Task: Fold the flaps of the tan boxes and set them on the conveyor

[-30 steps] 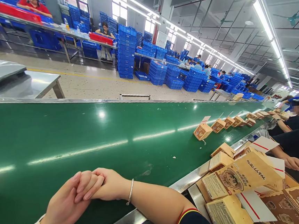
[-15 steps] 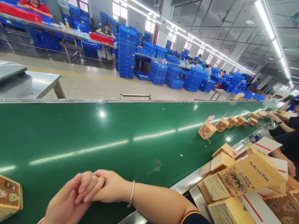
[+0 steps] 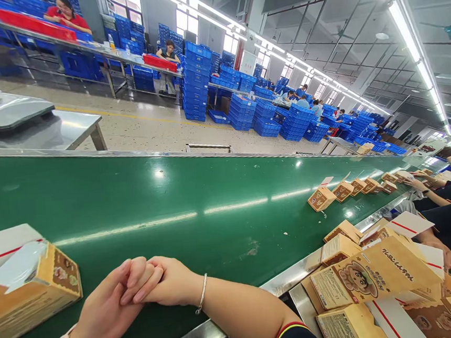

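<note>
My left hand (image 3: 110,300), with a pale band at the wrist, is clasped with my right hand (image 3: 168,282) over the near side of the green conveyor belt (image 3: 218,180). The fingers of both hands are curled together, and no object shows between them. A silver bracelet (image 3: 201,293) circles my right wrist. Just left of my hands, an open brown carton (image 3: 34,291) lies on the belt, its white flap raised and a pale plastic piece inside.
Brown cartons (image 3: 373,277) are piled at the belt's near right edge. More cartons (image 3: 321,198) stand in a row farther along. A co-worker's hand (image 3: 446,252) is at the right. Blue crates (image 3: 196,82) and a metal table (image 3: 72,127) stand beyond.
The open carton at the left has come further into view, showing its flap and inside. The view has shifted slightly; my hands remain clasped.
</note>
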### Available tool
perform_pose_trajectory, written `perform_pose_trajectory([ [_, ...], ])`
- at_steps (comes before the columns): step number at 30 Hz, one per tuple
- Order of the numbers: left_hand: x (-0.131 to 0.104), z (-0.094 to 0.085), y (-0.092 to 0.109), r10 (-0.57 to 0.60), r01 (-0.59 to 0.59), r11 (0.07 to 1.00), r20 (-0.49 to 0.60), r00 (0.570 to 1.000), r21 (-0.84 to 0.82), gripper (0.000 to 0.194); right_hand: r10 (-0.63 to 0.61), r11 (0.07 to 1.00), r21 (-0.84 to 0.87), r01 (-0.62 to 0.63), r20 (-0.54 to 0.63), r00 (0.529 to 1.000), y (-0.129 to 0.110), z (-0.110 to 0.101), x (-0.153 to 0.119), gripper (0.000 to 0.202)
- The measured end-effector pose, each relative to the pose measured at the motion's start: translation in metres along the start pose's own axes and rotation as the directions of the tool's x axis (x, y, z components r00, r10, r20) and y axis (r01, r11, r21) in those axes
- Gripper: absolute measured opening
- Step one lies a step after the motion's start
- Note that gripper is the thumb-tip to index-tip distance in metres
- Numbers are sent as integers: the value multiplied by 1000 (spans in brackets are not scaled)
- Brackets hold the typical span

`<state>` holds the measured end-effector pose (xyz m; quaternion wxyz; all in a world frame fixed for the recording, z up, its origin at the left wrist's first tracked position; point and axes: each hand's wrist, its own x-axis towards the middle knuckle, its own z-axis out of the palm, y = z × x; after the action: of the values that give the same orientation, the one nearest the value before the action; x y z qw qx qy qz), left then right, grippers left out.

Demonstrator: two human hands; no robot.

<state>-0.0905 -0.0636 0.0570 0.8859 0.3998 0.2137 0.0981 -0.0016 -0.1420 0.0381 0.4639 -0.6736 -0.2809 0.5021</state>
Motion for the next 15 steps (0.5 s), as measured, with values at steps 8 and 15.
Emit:
perform_pose_trajectory([
  [8, 3, -9, -6, -1, 4, 997, 43, 999, -78, 54, -33, 999, -27, 33, -5, 999, 6, -1, 2, 22],
  [15, 3, -8, -12, -16, 2, 990, -98, 995, -139, 54, -20, 999, -48, 17, -48, 999, 5, 0, -1, 28],
])
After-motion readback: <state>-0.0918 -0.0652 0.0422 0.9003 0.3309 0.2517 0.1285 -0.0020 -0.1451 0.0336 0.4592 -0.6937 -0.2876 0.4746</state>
